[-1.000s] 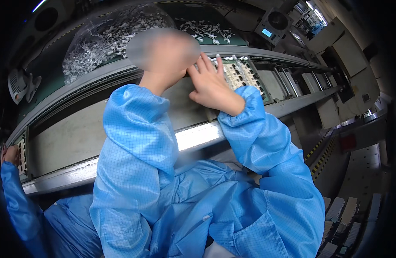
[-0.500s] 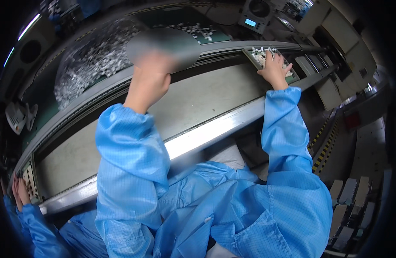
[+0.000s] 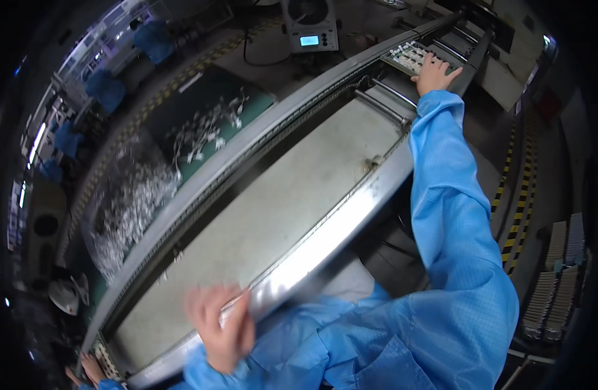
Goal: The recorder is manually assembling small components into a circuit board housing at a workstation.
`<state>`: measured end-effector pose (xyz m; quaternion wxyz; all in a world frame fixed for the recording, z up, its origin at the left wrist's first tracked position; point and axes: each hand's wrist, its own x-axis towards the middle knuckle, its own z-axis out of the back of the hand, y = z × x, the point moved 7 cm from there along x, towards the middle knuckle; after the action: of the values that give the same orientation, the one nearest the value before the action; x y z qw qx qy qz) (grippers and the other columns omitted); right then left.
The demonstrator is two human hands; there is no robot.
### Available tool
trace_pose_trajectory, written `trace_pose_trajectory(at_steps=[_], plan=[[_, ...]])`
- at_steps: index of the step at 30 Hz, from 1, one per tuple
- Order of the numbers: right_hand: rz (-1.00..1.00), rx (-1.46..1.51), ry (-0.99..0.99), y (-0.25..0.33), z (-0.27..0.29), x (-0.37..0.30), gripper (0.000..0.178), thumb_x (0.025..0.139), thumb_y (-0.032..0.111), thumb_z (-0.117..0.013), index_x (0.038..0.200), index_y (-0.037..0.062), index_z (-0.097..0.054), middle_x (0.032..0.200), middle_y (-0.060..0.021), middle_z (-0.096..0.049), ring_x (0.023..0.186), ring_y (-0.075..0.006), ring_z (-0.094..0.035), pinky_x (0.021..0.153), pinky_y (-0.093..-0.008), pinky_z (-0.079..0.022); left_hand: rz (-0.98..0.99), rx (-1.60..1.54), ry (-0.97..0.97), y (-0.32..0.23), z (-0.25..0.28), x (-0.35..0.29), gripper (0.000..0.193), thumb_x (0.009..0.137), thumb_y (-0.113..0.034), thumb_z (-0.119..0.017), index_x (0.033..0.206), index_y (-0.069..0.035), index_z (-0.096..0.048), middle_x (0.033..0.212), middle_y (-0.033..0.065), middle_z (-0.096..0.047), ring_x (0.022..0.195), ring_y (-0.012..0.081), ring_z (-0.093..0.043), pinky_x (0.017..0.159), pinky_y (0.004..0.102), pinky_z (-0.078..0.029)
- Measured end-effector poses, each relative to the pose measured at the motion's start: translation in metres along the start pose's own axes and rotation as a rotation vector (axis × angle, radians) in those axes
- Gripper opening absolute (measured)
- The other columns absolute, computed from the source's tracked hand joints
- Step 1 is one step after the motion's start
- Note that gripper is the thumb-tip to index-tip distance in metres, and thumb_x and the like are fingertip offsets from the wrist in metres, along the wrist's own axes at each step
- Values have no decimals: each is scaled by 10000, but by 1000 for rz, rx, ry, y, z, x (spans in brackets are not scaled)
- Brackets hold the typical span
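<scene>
At upper right, a splayed right hand (image 3: 435, 73) apparently guides a component tray (image 3: 396, 65) on the conveyor (image 3: 266, 195); release seems due. Blurred left hand (image 3: 223, 324), grip unclear.

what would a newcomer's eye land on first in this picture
First, the long grey metal conveyor, cutting diagonally from lower left to upper right. Near its upper-right end, the wearer's bare right hand spreads over a rectangular tray of small pale parts. Across the conveyor at left, a clear plastic bag holds heaped white pieces.
</scene>
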<state>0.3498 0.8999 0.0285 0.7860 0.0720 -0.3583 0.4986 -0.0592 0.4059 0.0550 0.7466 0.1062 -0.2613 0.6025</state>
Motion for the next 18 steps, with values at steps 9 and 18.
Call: trace_pose_trajectory(at_steps=[9, 18], plan=[[11, -183, -89, -42, -115, 108, 870, 714, 522, -808, 1421, 166, -445, 1208, -101, -622, 1231, -303, -525, 1062, -737, -243, 478, 404, -523, 1, -46, -72, 395, 857, -112, -517, 1216, 52, -512, 1122, 169, -585, 1163, 360, -442, 1068, 470, -301], [44, -284, -11, -59, -190, 202, 898, 723, 581, -778, 1430, 165, -410, 1210, -117, -618, 1224, -307, -525, 1096, -693, -223, 596, 581, -485, -16, -38, -38, 583, 989, -467, -453, 1228, 50, -579, 1078, 207, -609, 991, 351, -551, 907, 484, -417]])
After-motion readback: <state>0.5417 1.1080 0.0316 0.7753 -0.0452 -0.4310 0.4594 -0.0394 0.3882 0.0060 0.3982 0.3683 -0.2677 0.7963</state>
